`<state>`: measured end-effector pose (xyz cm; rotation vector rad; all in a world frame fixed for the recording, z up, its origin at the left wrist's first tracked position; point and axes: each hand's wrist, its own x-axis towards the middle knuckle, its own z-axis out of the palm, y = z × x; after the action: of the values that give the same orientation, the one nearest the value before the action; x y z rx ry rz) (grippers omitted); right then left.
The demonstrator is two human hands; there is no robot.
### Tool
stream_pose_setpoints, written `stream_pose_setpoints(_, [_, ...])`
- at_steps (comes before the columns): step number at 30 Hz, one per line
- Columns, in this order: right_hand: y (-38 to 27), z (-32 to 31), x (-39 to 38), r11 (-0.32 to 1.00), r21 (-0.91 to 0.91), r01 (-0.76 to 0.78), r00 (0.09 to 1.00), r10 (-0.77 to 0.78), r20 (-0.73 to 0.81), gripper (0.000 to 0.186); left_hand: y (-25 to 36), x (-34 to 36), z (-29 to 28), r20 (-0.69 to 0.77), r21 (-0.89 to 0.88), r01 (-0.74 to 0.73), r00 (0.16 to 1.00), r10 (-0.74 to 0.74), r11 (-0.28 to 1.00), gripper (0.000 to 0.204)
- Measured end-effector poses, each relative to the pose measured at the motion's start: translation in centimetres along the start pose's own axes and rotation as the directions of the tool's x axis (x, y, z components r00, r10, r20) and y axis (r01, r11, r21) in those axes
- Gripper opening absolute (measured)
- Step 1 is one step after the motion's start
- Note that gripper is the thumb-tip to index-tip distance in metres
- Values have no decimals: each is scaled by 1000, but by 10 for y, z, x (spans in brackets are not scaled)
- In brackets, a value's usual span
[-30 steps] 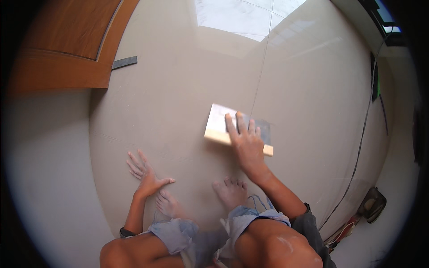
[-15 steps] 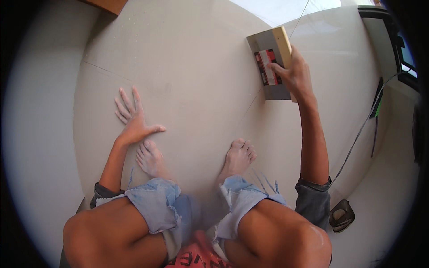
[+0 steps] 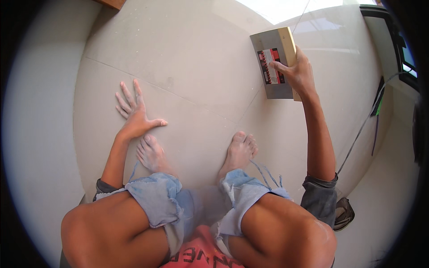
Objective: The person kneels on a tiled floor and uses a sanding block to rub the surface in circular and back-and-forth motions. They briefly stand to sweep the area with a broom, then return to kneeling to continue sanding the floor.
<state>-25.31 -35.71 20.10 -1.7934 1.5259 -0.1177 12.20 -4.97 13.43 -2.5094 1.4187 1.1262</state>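
My left hand [image 3: 133, 112] rests on the beige tiled floor [image 3: 187, 71] with fingers spread, just beyond my left foot [image 3: 152, 154]. My right hand [image 3: 299, 71], out at the upper right, grips a wide flat scraper [image 3: 270, 42] by its pale wooden edge. The scraper's grey plate is tilted, showing a red, white and black label, with my thumb over part of it. Whether it touches the floor is unclear. My bare right foot [image 3: 239, 152] is planted between my hands, below a thin tile seam.
A white wall [image 3: 44, 125] runs along my left, with a wooden corner [image 3: 109, 3] above. On the right are a dark frame [image 3: 391, 31], a long cable [image 3: 357, 129], a black and green strip [image 3: 379, 100] and a dark bag [image 3: 343, 214]. Red cloth [image 3: 201, 250] lies between my legs.
The scraper has moved from mid-view to the upper right and turned to show its label; it barely moved in the last half second. The view has shifted, and my left hand stays spread.
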Motion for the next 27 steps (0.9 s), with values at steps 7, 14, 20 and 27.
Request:
stream_pose_setpoints(7, [6, 19, -4, 998, 35, 52, 998, -51, -26, 71, -4, 4, 3, -2, 15, -9, 1000, 9, 1000, 177])
stream_pose_setpoints(14, [-1, 19, -1, 990, 138, -35, 998, 41, -37, 71, -5, 4, 3, -7, 14, 9, 1000, -9, 1000, 180])
stream_pose_setpoints(20, [14, 32, 3, 988, -36, 150, 976, -154, -156, 66, -6, 2, 3, -10, 12, -9, 1000, 9, 1000, 178])
stream_pose_setpoints(27, [3, 39, 10, 992, -45, 118, 968, -125, -219, 66, 3, -1, 1, -2, 8, 24, 1000, -24, 1000, 181])
